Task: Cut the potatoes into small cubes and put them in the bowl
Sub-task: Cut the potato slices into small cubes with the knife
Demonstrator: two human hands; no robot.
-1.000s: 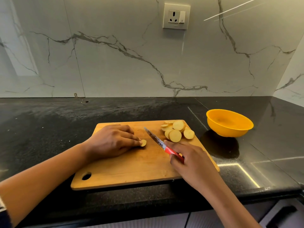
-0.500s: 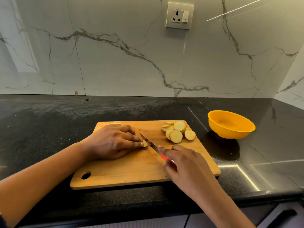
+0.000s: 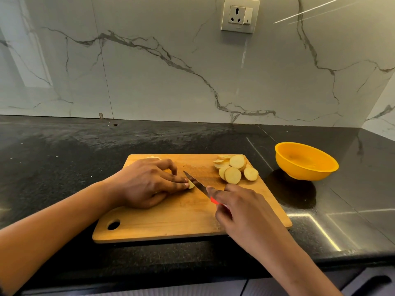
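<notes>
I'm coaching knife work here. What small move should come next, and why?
Probably press the knife down through the potato end piece: the blade sits right beside it, and the left hand pins it to the cutting board.

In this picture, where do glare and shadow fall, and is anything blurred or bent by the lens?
Head view: white glare lines on the counter right of the board, two streaks on the wall at top right; a dark round patch before the bowl; the wide lens makes the wall seam lean; the knife's red handle by the right hand looks smeared.
</notes>
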